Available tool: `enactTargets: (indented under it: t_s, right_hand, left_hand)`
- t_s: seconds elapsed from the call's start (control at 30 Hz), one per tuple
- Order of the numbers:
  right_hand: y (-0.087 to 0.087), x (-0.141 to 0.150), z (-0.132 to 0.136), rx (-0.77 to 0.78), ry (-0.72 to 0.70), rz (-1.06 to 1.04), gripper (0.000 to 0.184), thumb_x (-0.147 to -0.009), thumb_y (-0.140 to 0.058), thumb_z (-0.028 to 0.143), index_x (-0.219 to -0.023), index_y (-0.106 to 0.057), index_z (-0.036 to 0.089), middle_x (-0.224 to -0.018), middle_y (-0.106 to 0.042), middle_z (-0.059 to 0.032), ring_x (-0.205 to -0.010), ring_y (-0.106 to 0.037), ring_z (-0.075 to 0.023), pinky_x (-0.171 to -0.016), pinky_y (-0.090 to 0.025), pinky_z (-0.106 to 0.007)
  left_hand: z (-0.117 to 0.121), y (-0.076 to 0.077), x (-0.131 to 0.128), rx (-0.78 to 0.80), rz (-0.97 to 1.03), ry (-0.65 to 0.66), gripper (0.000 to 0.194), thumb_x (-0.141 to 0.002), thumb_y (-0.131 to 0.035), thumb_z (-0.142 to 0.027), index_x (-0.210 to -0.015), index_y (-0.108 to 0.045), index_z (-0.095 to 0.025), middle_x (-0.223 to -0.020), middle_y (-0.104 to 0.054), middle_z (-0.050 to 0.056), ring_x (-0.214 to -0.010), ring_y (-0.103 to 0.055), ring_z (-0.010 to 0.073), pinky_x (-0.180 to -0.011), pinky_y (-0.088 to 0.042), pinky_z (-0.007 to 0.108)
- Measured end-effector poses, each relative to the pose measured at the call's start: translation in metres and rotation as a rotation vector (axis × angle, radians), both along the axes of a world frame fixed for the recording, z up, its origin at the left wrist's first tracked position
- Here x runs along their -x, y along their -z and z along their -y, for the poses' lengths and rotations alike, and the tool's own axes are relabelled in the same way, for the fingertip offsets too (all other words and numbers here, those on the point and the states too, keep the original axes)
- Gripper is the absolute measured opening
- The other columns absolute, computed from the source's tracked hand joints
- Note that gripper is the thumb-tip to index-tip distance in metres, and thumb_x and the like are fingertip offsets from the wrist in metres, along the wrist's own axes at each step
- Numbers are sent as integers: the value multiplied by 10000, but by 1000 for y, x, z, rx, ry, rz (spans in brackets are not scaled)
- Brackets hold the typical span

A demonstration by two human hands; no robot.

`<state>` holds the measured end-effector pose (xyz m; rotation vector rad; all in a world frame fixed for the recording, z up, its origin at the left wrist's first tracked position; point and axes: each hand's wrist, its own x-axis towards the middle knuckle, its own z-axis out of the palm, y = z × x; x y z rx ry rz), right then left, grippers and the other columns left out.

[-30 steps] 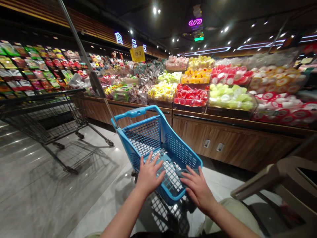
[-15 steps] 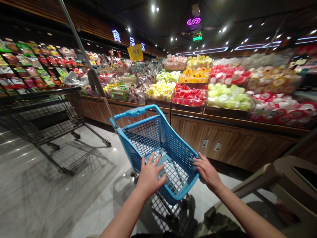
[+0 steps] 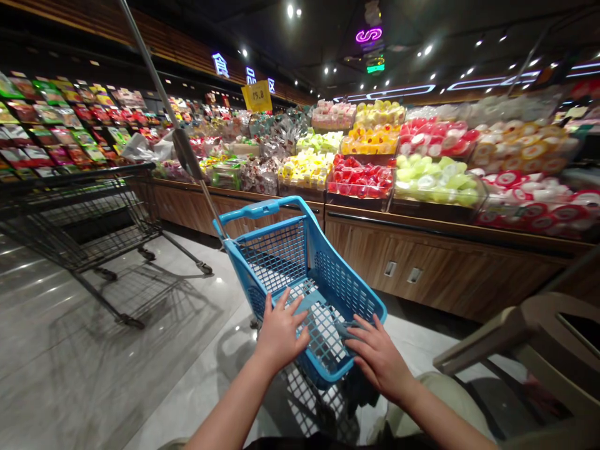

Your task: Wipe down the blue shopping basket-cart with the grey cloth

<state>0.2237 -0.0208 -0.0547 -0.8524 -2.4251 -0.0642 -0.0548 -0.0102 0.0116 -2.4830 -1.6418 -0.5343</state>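
Observation:
A small blue plastic shopping cart (image 3: 349,269) with lattice walls stands before me, its basket holding nothing. Over its left rim, near the front, my left hand (image 3: 281,331) is open, fingers spread above the basket. My right hand (image 3: 377,353) is open too, its fingers stretched across the right front corner of the rim. Whether either palm presses on the rim I cannot tell. A grey pole (image 3: 159,87) rises from the cart's handle end.
A black wire cart (image 3: 117,225) stands at left on the tiled floor. Behind the blue cart runs a wood-fronted counter (image 3: 360,244) with bins of wrapped sweets, among them red (image 3: 359,178) and pale green (image 3: 431,181) ones. A beige frame (image 3: 539,337) is close at right.
My right hand has moved left and down, from the right wall to the front corner of the blue cart. My left hand has barely shifted. The view has turned slightly.

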Motion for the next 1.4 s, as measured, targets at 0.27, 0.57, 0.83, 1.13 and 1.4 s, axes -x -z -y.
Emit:
enactTargets:
  t_s: [0.27, 0.57, 0.83, 1.13, 1.4]
  right_hand:
    - [-7, -62, -66, -46, -47, 16, 289, -969, -440, 360, -1139, -628, 223, -1119, -682, -86, -1237, -536, -253, -1156, -206, -595]
    - [4, -31, -47, 40, 169, -310, 234, -960, -411, 241, -980, -645, 232, -1075, -689, -64, -1275, -504, -281, -1111, -269, -647]
    - [7, 8, 7, 4, 111, -205, 233, -916, -501, 233, -1105, -634, 262, -1193, -647, -56, -1333, -423, -298, -1132, -142, -670]
    - [-8, -37, -37, -25, -147, 65, 280, -955, -449, 365, -1121, -622, 221, -1131, -647, -97, -1114, -571, -240, -1095, -331, -569]
    - [-3, -62, -70, -27, 85, -92, 229, -964, -428, 281, -1044, -633, 219, -1090, -662, -77, -1163, -557, -243, -1132, -247, -613]
  left_hand:
    - [2, -1, -15, -6, 28, -20, 296, -818, -557, -311, -1076, -701, -303, -1367, -581, 33, -1401, -303, 383, -1095, -144, 708]
    - [-1, 7, -23, -47, 32, -80, 314, -832, -535, -325, -1094, -699, -269, -1381, -567, 62, -1397, -314, 378, -1107, -121, 702]
    - [-2, 4, -15, -41, 35, -67, 302, -822, -535, -292, -1064, -715, -272, -1371, -575, 64, -1391, -322, 381, -1102, -140, 708]
    - [-3, 4, -15, -50, 53, -36, 321, -804, -547, -285, -1081, -709, -271, -1364, -580, 68, -1391, -325, 388, -1099, -158, 708]
    - [-8, 10, -29, -55, 76, -67, 333, -816, -541, -304, -1106, -701, -267, -1390, -557, 67, -1403, -300, 389, -1103, -116, 710]
